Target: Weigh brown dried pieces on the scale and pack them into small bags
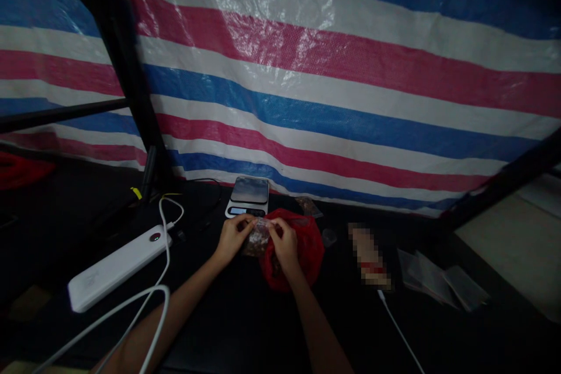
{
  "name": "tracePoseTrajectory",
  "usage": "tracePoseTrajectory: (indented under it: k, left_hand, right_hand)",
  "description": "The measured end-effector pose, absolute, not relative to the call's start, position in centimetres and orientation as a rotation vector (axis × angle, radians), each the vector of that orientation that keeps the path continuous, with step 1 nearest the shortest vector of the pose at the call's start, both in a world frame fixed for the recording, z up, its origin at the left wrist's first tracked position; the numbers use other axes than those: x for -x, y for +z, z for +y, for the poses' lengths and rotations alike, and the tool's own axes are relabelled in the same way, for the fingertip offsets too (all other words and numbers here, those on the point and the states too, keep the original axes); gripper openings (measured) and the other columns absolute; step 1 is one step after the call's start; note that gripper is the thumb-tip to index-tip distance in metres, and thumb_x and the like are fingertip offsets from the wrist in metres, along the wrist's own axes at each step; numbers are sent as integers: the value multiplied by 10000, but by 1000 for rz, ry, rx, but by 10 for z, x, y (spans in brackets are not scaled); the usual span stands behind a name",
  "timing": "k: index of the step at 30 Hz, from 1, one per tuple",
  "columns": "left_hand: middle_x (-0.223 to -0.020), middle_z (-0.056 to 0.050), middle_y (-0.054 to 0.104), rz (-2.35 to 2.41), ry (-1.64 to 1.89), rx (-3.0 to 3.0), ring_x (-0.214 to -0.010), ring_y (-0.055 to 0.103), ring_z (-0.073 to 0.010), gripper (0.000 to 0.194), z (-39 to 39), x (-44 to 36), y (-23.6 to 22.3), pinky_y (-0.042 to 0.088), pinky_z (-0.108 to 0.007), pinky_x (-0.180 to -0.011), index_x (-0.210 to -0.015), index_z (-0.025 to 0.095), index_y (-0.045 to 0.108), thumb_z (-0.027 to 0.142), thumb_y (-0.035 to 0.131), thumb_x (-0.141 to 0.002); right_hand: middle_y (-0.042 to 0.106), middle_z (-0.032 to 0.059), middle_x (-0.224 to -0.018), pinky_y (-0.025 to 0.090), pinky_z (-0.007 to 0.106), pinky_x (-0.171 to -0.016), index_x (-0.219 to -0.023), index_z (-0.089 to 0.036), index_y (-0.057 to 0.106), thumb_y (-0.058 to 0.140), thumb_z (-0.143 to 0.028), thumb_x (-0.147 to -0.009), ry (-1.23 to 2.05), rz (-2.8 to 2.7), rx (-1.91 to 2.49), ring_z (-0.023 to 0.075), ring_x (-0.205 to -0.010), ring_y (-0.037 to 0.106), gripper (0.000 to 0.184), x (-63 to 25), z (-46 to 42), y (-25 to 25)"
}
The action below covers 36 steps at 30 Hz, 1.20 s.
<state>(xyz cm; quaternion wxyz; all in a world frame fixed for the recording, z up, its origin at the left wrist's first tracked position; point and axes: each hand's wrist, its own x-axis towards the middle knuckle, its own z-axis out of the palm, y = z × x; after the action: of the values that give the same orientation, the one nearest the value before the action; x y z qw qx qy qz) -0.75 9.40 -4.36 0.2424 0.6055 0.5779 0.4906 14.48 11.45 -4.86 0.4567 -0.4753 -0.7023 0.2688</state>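
Tightly | left grip and right grip both closed, pinching clear packet | just below scale | red bag also below scale

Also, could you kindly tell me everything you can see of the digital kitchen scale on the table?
The digital kitchen scale has a white body, a dark, glossy, squarish platform on top, and a bluish display along its front; the readout is illegible. It sits flat on the black table, in front of the striped tarp. The person's left hand is just in front of it; contact cannot be told.
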Motion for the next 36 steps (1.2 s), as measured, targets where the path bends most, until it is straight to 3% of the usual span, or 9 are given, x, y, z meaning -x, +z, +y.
tracePoseTrajectory:
  k: [12, 24, 36]
  left_hand:
    - [-736, -18, 667, 1574, 1315, -1744, -656, 599, -143, 258, 93, 8, -42, 447, -224, -634, -783, 172, 644, 403, 536, -743]
    - [-769, -13, 630, 1588, 1204, -2074, -738, 578, -137, 229, 85, 4, -35, 420, -233, -695, -790, 188, 609, 332, 434, -825]
    - [-835, -9, 628, 1526, 1070, -2178, -792, 582, -133, 230, 84, 3, -34, 421, -227, -721, -865, 199, 587, 311, 387, -852]
  right_hand:
    - [677, 17, -779, 442, 247, -700, -768, -210, 652, 534, -279, -755, 608, -1756, 1155, 158, -729, 607, 137, -146, 112, -43]
    - [655, 10, -707, 411, 234, -673, -670, -203, 628, 542, -284, -761, 493, -1833, 1204, 150, -686, 592, 149, -146, 107, -38]
    - [674, -7, -857, 361, 251, -741, -822, -236, 638, 490, -288, -798, 436, -1932, 1261, 154, -816, 588, 159, -146, 99, -31]
